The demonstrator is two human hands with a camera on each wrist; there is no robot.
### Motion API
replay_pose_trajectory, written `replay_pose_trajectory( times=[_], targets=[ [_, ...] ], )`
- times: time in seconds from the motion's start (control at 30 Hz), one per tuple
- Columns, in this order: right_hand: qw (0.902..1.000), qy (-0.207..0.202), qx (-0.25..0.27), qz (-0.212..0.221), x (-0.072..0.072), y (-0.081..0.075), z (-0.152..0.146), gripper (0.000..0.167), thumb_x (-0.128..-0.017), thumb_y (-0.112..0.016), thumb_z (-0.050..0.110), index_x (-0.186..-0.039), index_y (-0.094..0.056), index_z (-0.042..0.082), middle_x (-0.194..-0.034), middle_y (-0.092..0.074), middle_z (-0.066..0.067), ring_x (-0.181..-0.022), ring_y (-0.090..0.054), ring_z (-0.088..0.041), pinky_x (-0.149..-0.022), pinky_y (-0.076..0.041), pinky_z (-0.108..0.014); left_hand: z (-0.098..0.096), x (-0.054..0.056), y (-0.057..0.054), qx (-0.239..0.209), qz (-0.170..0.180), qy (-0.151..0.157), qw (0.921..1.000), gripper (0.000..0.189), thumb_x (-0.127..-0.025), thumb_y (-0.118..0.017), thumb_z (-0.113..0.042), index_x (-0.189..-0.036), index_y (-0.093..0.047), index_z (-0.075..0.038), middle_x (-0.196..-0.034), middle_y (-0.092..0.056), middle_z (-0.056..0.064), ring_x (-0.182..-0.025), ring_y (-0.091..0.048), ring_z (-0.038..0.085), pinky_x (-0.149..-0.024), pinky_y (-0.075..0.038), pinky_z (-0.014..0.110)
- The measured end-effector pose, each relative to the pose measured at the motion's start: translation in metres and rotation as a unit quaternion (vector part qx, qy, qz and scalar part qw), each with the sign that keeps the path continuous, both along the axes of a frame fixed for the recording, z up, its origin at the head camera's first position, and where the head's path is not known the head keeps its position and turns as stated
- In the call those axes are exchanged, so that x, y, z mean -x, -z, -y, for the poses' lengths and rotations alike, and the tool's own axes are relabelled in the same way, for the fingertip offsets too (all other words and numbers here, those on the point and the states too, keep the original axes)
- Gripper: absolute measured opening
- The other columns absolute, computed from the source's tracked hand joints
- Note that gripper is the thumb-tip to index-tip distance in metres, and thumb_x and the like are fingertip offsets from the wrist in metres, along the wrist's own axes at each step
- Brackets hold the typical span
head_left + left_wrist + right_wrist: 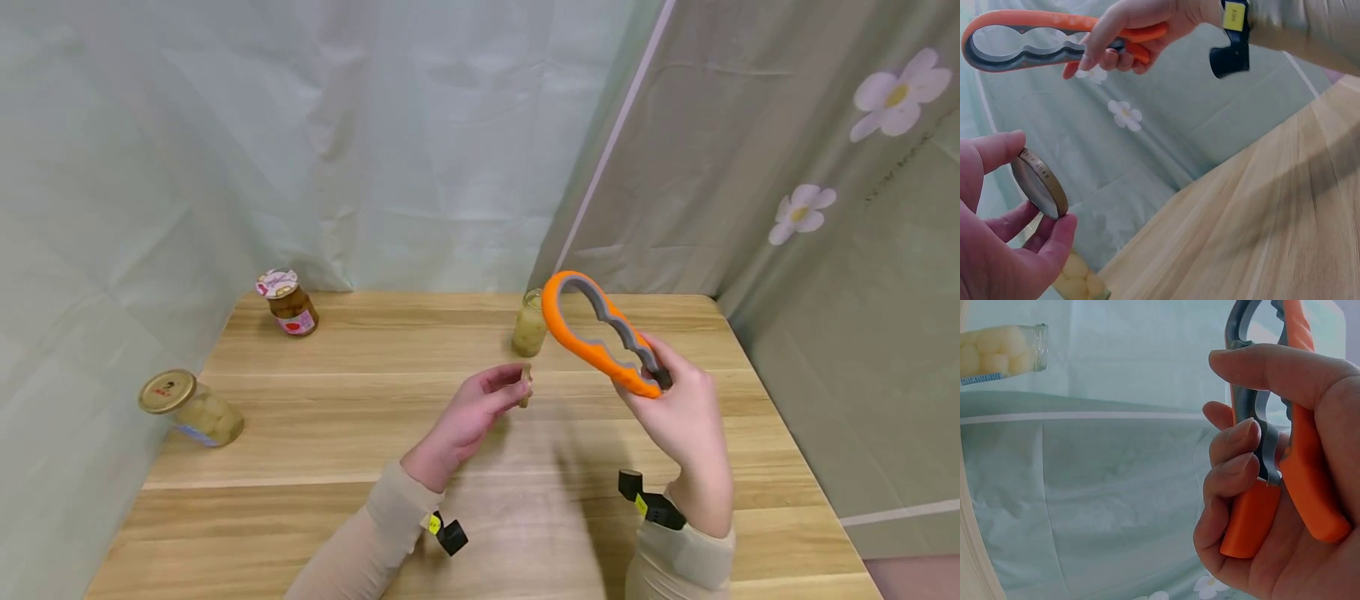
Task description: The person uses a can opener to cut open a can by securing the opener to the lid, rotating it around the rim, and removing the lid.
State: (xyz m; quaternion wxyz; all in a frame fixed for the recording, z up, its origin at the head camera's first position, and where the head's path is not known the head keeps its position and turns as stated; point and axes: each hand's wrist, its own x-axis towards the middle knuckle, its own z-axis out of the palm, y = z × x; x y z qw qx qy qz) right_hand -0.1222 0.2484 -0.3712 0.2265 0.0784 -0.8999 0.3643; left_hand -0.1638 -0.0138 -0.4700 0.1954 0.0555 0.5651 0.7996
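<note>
My left hand (471,412) pinches a gold jar lid (1046,184) by its rim, between thumb and fingertips, above the middle of the table. In my right hand (686,408) I grip an orange and grey jar opener (581,346) by its two handles, its scalloped loop pointing up and to the left. Just beyond the lid stands a glass jar (529,325) with pale round pieces inside; its glass mouth shows without a lid in the right wrist view. The lid and the jar are apart.
A jar with a gold lid (193,408) stands at the left edge of the wooden table (337,467). Behind it is a smaller dark jar (288,302) with a patterned lid. Curtains (420,150) hang close behind the table and at both sides.
</note>
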Motion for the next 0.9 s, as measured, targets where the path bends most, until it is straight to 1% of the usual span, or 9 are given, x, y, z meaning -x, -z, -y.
replay_pose_trajectory(
  times=[0.13,0.2,0.3,0.37,0.43,0.57,0.63,0.73,0.9],
  targets=[
    [0.9998,0.017,0.006,-0.004,0.0,-0.002,-0.002,0.045,-0.084,-0.088,0.003,-0.125,-0.076,0.016,-0.075,-0.057,-0.001,-0.061,-0.053,-0.016,-0.054,-0.04,-0.021,-0.003,0.001,0.004,0.041,-0.025,-0.02,0.9986,0.05,-0.099,-0.078,-0.014,-0.144,-0.063,0.002,-0.132,-0.067,0.016,-0.102,-0.069,0.022,-0.103,-0.052,0.042],
    [0.9996,0.026,0.009,-0.002,-0.001,-0.002,-0.002,0.045,-0.084,-0.088,0.004,-0.126,-0.076,0.017,-0.075,-0.058,-0.001,-0.06,-0.053,-0.017,-0.054,-0.041,-0.022,-0.004,0.001,0.005,0.057,-0.04,-0.023,0.9973,0.051,-0.098,-0.079,-0.013,-0.144,-0.063,0.002,-0.127,-0.07,0.015,-0.102,-0.07,0.022,-0.102,-0.054,0.043],
    [0.9993,0.037,0.011,0.005,-0.001,-0.002,-0.004,0.046,-0.084,-0.088,0.005,-0.126,-0.076,0.017,-0.075,-0.06,-0.002,-0.06,-0.053,-0.017,-0.055,-0.041,-0.022,-0.004,0.002,0.005,0.087,-0.065,-0.019,0.9938,0.053,-0.097,-0.081,-0.011,-0.144,-0.063,0.003,-0.123,-0.071,0.014,-0.105,-0.069,0.023,-0.095,-0.058,0.039],
    [0.999,0.043,0.009,0.009,-0.001,-0.002,-0.004,0.046,-0.084,-0.089,0.006,-0.126,-0.076,0.017,-0.076,-0.06,-0.002,-0.061,-0.054,-0.018,-0.056,-0.042,-0.022,-0.003,0.002,0.004,0.117,-0.086,-0.006,0.9894,0.053,-0.096,-0.082,-0.012,-0.144,-0.063,0.001,-0.123,-0.07,0.013,-0.107,-0.069,0.024,-0.095,-0.059,0.037],
    [0.9987,0.047,0.006,0.016,-0.001,-0.001,-0.005,0.046,-0.084,-0.089,0.008,-0.128,-0.075,0.018,-0.076,-0.061,-0.002,-0.062,-0.054,-0.018,-0.056,-0.042,-0.023,-0.003,0.002,0.003,0.147,-0.108,0.017,0.983,0.052,-0.096,-0.083,-0.014,-0.142,-0.065,0.0,-0.123,-0.07,0.011,-0.109,-0.068,0.024,-0.095,-0.058,0.036],
    [0.9982,0.054,0.008,0.025,-0.001,0.0,-0.007,0.047,-0.085,-0.088,0.009,-0.13,-0.075,0.017,-0.076,-0.061,-0.002,-0.063,-0.054,-0.019,-0.057,-0.043,-0.025,-0.007,0.005,-0.002,0.201,-0.154,0.068,0.9651,0.05,-0.096,-0.083,-0.019,-0.141,-0.068,-0.004,-0.125,-0.069,0.007,-0.107,-0.066,0.022,-0.097,-0.056,0.037],
    [0.9979,0.058,0.01,0.025,-0.001,0.0,-0.008,0.046,-0.085,-0.088,0.009,-0.129,-0.075,0.017,-0.076,-0.061,-0.002,-0.064,-0.053,-0.02,-0.058,-0.042,-0.025,-0.011,0.008,-0.003,0.228,-0.176,0.082,0.9541,0.051,-0.096,-0.084,-0.022,-0.141,-0.068,-0.005,-0.127,-0.068,0.006,-0.104,-0.066,0.019,-0.094,-0.057,0.035],
    [0.9976,0.063,0.01,0.025,-0.002,0.0,-0.009,0.046,-0.085,-0.088,0.01,-0.129,-0.075,0.017,-0.075,-0.061,-0.002,-0.063,-0.053,-0.019,-0.057,-0.042,-0.025,-0.017,0.012,-0.003,0.257,-0.193,0.091,0.9425,0.052,-0.095,-0.085,-0.024,-0.14,-0.068,-0.005,-0.127,-0.067,0.005,-0.099,-0.066,0.017,-0.088,-0.058,0.031],
    [0.9981,0.058,0.011,0.016,-0.002,-0.003,-0.01,0.047,-0.085,-0.088,0.01,-0.13,-0.076,0.018,-0.077,-0.062,-0.001,-0.064,-0.054,-0.017,-0.057,-0.042,-0.024,-0.021,0.015,-0.002,0.273,-0.19,0.106,0.937,0.053,-0.092,-0.087,-0.023,-0.138,-0.069,-0.004,-0.123,-0.066,0.004,-0.097,-0.065,0.017,-0.082,-0.058,0.029]
  ],
)
